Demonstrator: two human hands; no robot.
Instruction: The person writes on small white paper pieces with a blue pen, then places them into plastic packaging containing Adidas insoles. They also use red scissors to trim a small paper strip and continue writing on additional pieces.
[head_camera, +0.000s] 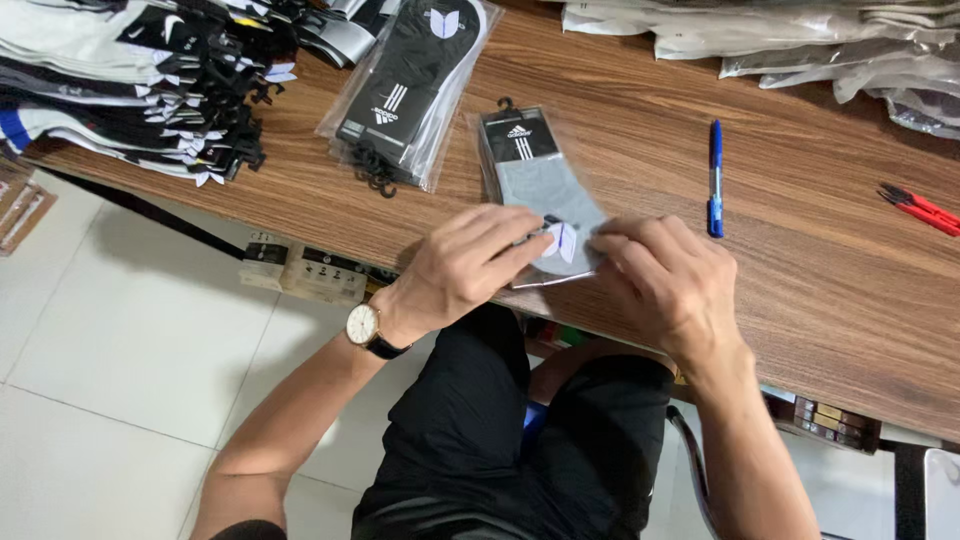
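I see my left hand (470, 268) and right hand (665, 280) pinching the near end of the grey sock pack (540, 180); the pack stretches away from my fingertips across the table (800, 260).

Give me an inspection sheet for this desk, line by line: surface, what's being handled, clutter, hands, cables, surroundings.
Surface: brown wooden table, wood grain.
Handled thing: grey sock pack in a clear sleeve, flat at the near edge, black hanger card at the far end.
Clutter: black sock pack; sock pile at far left; clear bags at far right; blue pen; red tool.
Hands: left hand and right hand both press the sleeve's near end; wristwatch on left wrist.
Cables: nothing seen.
Surroundings: white tiled floor; small boxes under the table.
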